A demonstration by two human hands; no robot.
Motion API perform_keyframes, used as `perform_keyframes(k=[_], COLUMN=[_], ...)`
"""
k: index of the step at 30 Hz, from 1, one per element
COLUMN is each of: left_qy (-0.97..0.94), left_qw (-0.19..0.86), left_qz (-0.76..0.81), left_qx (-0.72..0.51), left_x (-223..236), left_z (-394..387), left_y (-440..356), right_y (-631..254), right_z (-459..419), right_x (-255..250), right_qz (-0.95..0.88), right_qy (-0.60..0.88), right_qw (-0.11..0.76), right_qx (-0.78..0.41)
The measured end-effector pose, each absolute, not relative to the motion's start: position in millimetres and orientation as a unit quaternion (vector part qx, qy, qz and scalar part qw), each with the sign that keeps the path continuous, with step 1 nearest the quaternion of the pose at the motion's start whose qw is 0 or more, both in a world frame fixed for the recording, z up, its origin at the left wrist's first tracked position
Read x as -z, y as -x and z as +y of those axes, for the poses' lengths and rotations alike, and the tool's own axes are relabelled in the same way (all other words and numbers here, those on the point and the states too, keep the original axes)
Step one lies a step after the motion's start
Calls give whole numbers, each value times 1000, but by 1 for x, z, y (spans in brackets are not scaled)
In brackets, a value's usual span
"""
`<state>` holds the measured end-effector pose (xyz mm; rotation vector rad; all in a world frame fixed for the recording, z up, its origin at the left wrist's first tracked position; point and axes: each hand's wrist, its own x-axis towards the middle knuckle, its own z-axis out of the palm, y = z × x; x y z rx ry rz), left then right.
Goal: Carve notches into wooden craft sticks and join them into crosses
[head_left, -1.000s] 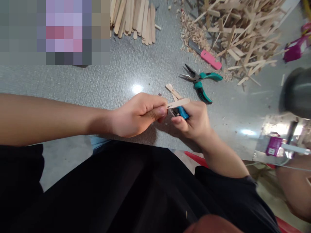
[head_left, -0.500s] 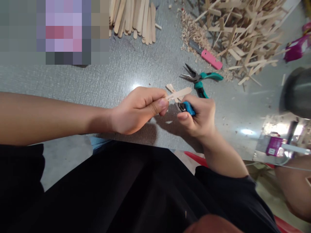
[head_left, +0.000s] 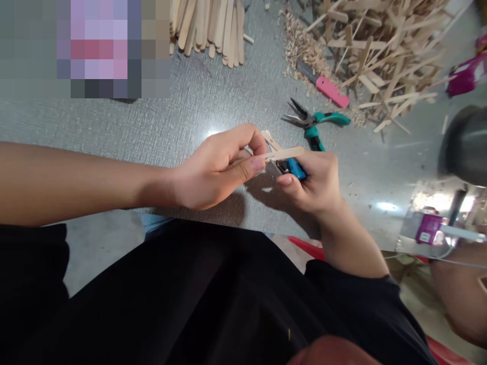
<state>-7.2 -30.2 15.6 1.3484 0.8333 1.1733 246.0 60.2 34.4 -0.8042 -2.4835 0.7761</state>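
Observation:
My left hand (head_left: 216, 170) pinches a flat wooden stick (head_left: 285, 152) between thumb and fingers, holding it level above the grey table (head_left: 160, 126). My right hand (head_left: 315, 180) is closed round a small blue-handled cutting tool (head_left: 293, 168), whose dark tip sits just under the stick. Another short piece of stick (head_left: 269, 138) lies on the table right behind the held one. A tiny wood chip (head_left: 267, 189) lies below my hands.
Teal-handled pliers (head_left: 315, 124) lie just beyond my right hand. A pink-handled knife (head_left: 327, 88) rests by wood shavings (head_left: 300, 48). Heaps of sticks lie at the back middle (head_left: 209, 28) and back right (head_left: 384, 50). A dark round object (head_left: 464, 144) and another person's arm (head_left: 460, 289) are at right.
My left hand has shifted its grip, the forefinger lifting over the stick. The right hand and tool moved slightly right, then back under the stick. A small chip fell onto the table.

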Motion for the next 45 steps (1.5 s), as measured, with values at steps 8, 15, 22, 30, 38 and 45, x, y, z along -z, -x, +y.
perform_keyframes(k=[8, 15, 22, 30, 38, 45], left_qy=[-604, -601, -585, -572, -577, -524], left_qw=[517, 530, 543, 561, 567, 635], left_qz=[344, 358, 364, 374, 321, 318], left_qx=[-500, -479, -480, -467, -492, -470], left_x=[-12, -16, -18, -20, -23, -23], left_z=[-28, -28, -26, -26, -21, -17], left_y=[9, 11, 11, 12, 12, 9], right_y=[-243, -244, -247, -248, -245, -246], right_z=[64, 65, 68, 70, 72, 75], right_x=[-39, -36, -37, -34, -38, -38], right_qz=[-894, -896, -894, -892, -886, -885], right_qy=[295, 283, 278, 251, 231, 199], right_qw=[175, 170, 158, 174, 156, 154], right_qx=[-289, -298, -316, -335, -371, -391])
